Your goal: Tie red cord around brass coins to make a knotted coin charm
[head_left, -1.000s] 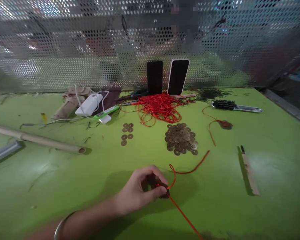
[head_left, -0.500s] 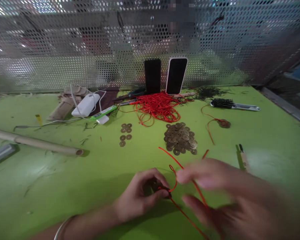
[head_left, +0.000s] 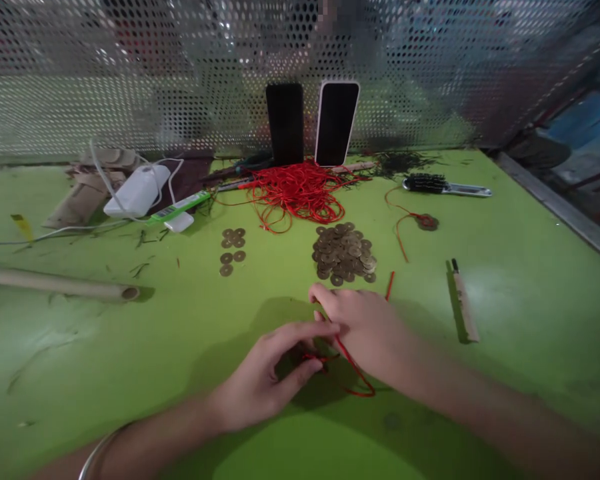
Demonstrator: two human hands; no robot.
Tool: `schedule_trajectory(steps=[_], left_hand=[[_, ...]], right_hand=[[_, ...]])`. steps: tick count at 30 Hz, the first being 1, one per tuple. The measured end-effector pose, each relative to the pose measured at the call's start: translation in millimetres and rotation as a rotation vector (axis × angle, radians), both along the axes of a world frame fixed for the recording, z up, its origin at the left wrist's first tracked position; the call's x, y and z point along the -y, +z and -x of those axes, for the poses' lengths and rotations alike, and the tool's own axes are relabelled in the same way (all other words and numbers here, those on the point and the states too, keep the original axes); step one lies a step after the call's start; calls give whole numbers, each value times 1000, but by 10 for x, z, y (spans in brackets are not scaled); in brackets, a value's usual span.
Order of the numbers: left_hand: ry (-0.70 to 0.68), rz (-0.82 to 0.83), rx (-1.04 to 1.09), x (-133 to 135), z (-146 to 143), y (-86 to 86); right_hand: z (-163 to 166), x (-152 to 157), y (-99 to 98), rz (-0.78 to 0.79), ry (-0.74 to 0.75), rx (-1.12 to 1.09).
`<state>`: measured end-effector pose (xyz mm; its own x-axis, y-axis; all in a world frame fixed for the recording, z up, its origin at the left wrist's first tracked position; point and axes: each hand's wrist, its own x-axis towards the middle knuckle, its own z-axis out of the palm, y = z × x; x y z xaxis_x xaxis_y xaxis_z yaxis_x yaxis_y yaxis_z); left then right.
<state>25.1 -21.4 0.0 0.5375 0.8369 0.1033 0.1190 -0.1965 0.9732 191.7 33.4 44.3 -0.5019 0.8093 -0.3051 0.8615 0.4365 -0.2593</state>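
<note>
My left hand, with a bangle at its wrist, pinches a red cord between thumb and fingers just above the green table. Something dark is partly visible at its fingertips, too hidden to make out. My right hand reaches across close by, back upward, its fingers curled over the cord, most of them hidden. A loop of cord hangs below the right hand, and a loose end sticks out behind it. A heap of round coins with centre holes lies just beyond the right hand.
Behind lie a tangle of red cord, two upright phones and a hairbrush. Several coins lie left of the heap. A bamboo tube, white power bank, tied coins and small wooden-handled tool surround the workspace.
My right hand has moved left and inward, from spread beside the cord to curled over it, next to my left hand. The left hand keeps its pinch. The camera view has shifted.
</note>
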Motion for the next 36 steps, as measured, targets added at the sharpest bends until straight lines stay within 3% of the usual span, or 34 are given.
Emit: schedule_trajectory(steps=[6,13,19,25,27,31,36], left_hand=[[-109,-84,-88,-8,-12,44],[19,36,-134,-31,-24,33],[145,174,-64,-56,-18,22],[283,355,102,-77,-3,-9],[315,387,134,-81,4,-21],[352,387,118,-86,5,-18],[324,335,78,-70,-26,-2]], right_hand=[[1,-6,-16,85,21,-41],[-30,36,-63,-11,16,-72],[-149,5,-113,-42,79,-353],[-269,-58,-13,-236,134,-568],[-301,-54,54,-159,165,-512],[-331,-12,156,164,235,-326],[-297,0,162,108,154,-294]])
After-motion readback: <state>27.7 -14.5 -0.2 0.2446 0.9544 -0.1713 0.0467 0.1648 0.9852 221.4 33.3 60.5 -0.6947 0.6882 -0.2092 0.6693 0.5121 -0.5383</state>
